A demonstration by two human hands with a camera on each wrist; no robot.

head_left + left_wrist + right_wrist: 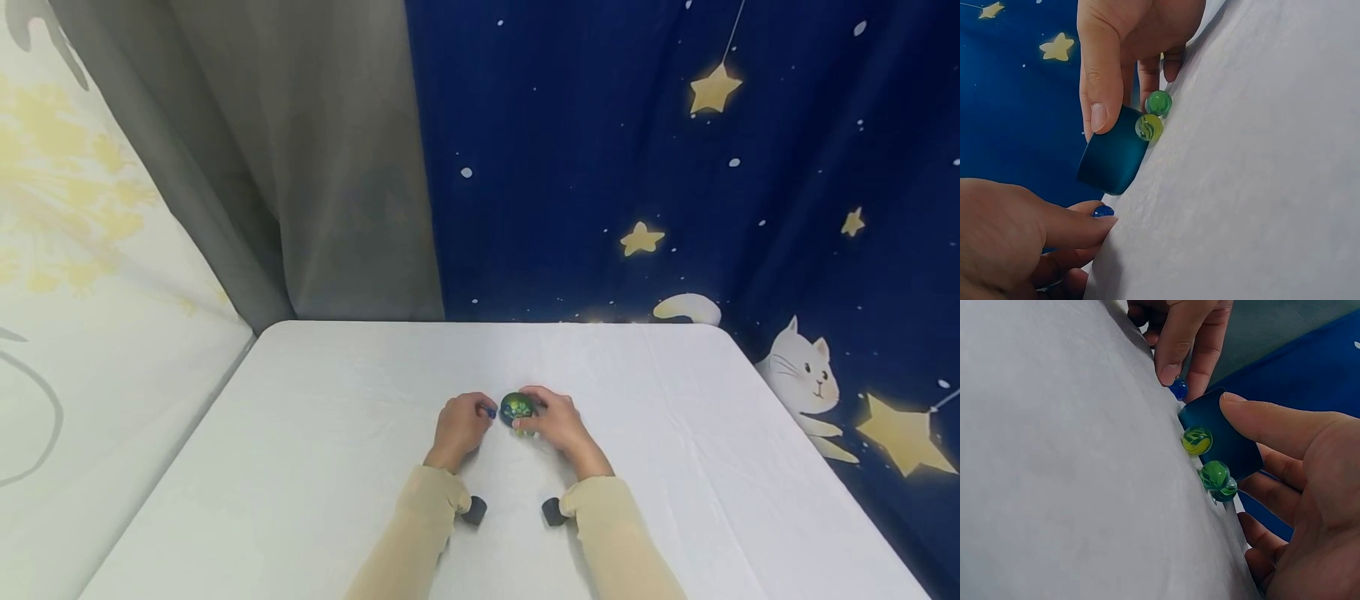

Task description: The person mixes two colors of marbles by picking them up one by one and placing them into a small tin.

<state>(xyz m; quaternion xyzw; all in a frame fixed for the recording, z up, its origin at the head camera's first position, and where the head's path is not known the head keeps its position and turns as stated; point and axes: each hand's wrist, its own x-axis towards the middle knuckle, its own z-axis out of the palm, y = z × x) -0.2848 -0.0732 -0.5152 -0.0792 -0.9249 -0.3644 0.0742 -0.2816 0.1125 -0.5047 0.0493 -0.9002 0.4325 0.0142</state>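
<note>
Between thumb and finger my left hand (462, 423) pinches a blue glass marble (1103, 212), just left of a small teal cup (1113, 153). A clear, glassy bit (1047, 273) shows by its lower curled fingers. My right hand (557, 423) grips the cup from its right side, thumb on the near wall and fingers behind. From above, the cup (516, 407) shows a green, shiny patterned inside. Close against its near side on the table lie a yellow-green marble (1197, 441) and a green marble (1214, 475), with another green marble (1225, 491) partly hidden behind.
A white cloth covers the table (337, 400), which has rounded far corners. Behind it hang a grey curtain (345, 167) and a dark blue curtain (555, 167) with stars and a cat. Small black blocks (554, 512) sit at both sleeve cuffs.
</note>
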